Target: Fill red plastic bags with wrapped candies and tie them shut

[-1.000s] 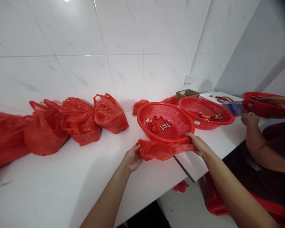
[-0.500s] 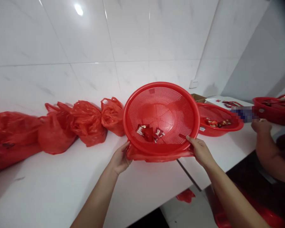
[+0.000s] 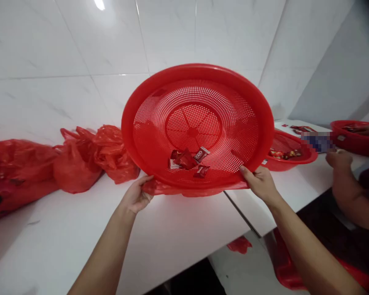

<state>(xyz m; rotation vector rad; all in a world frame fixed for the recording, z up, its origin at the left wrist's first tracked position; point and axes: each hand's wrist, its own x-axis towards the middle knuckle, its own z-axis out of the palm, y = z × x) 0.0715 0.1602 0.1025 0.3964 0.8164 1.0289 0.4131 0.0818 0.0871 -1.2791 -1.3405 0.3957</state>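
Head view: Red basket [image 3: 192, 131] tilted toward camera above worktop [image 3: 178, 229], handful of wrapped sweets [image 3: 186, 159] left in its lower side; bulging red bags [image 3: 76, 168], apparently already filled, lined wall [image 3: 67, 37]. Left hand [image 3: 138, 196] pinched end of loose red bag [image 3: 199, 191] spread beneath basket's lower rim; right hand [image 3: 261, 184] clasped rim, thumb on top. Sweets lay between both hands' fingers, touching neither.

The tilted red basket [image 3: 192, 131] hides much of the plastic bag [image 3: 199, 192] beneath its rim; the right hand [image 3: 261, 181] has most fingers hidden there. Most print on the wrapped sweets [image 3: 186, 159] is too tiny for me. A pixelated patch [image 3: 318, 142] blurs something bluish. The leftmost bag [image 3: 21, 162] and farthest basket [image 3: 354, 143] are cut off.
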